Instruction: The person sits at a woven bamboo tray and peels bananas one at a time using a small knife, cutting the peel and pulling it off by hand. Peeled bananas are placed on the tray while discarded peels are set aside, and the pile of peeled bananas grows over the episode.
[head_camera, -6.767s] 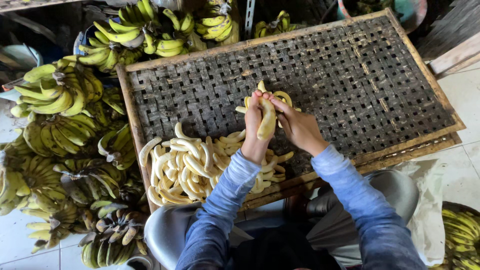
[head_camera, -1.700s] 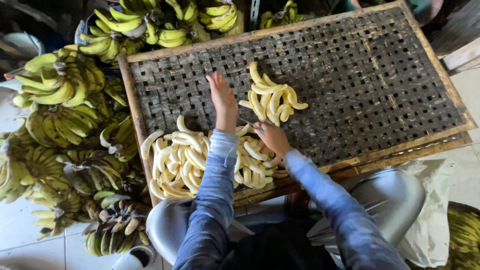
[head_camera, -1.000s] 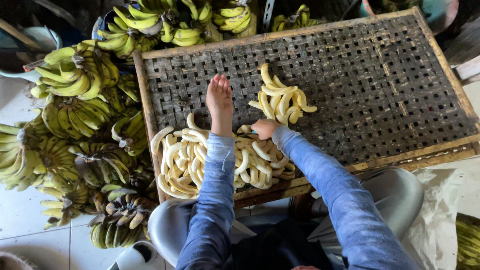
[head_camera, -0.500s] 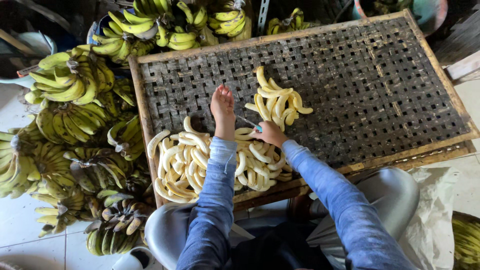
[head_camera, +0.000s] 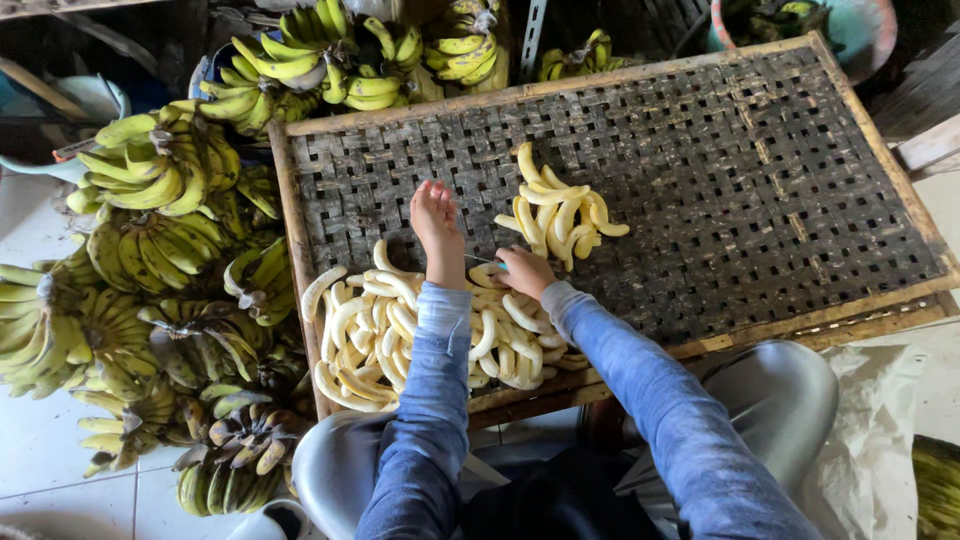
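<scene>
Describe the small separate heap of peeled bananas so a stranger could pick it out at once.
Start at the dark woven tray with its wooden frame. Near its middle, beyond the right hand, lies the small heap of peeled bananas. Unlike the large peeled pile at the tray's near edge, it sits alone on bare weave.

peeled bananas (head_camera: 400, 330): pale cream-yellow
banana bunches (head_camera: 150, 190): green and yellow
woven tray (head_camera: 760, 200): dark grey-brown, checker weave
sleeves (head_camera: 430, 400): blue
floor tiles (head_camera: 50, 480): white

Pale tiled floor (head_camera: 40, 470); daylight; teal tub (head_camera: 880, 30) behind.
</scene>
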